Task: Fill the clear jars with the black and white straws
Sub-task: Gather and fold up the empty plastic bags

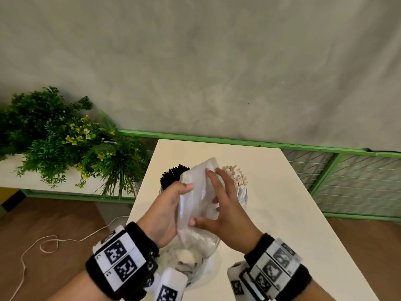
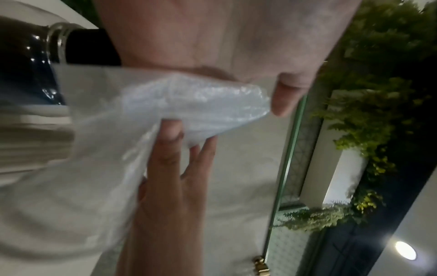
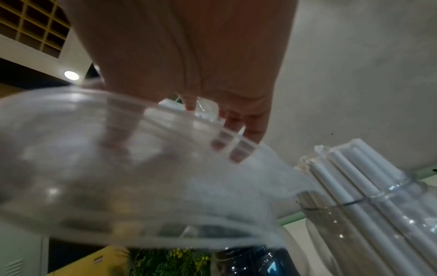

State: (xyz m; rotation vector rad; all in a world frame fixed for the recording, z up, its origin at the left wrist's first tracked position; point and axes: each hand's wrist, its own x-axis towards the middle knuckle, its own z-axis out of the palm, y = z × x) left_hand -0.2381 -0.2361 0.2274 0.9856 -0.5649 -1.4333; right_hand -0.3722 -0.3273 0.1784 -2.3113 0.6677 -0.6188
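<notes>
Head view, centre frame: black straws point(image 1: 171, 175) and white straws point(image 1: 235, 175) stand in jars. Left hand point(image 1: 168, 210) grips emptied plastic bag point(image 1: 198, 193); right hand point(image 1: 225, 210), fingers spread, presses it. Filling looks done.

Left wrist view: left hand point(image 2: 224, 41) fills the top of frame, thumb point(image 2: 286, 97) pinching a crumpled clear plastic bag point(image 2: 146, 112). Right hand point(image 2: 170, 196) comes up from below, fingertips point(image 2: 171, 130) on the bag's underside. Bag sags toward lower left, blurred. Upper left: clear jar point(image 2: 55, 43) with dark contents, right behind the bag. White desk point(image 2: 243, 177) behind both hands. Green rail point(image 2: 287, 162) and plants point(image 2: 383, 104) at right.
</notes>
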